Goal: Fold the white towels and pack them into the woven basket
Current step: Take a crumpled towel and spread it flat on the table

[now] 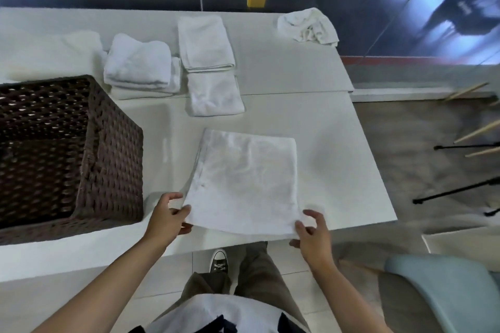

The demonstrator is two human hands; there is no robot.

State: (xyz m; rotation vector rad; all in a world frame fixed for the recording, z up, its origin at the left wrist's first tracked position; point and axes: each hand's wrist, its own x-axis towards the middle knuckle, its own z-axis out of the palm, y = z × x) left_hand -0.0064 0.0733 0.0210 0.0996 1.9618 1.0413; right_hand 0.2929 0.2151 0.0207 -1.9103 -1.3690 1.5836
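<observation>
Now for the next fold

A white towel (243,181) lies on the table (338,170), right in front of the person. The left hand (167,217) pinches its near left corner, with the thumb on top. The right hand (311,235) pinches the near right corner, with its fingers bent around the edge. The near edge is lifted a little, and the rest of the towel lies flat.

The woven basket (67,149) stands on the table to the left of the towel and does not touch it. No towel shows inside it from here. Farther back lie a thick folded pile (138,62), a long folded towel (204,43) and a small folded towel (213,94). A crumpled towel (308,25) sits at the far right of the table.

This looks like the folding step, and packing does not seem to have begun. The next move probably needs both hands to lift the near edge together and lay it over the far edge. The corners should meet, or the fold will come out crooked. The crumpled towel looks as if it needs folding too
</observation>
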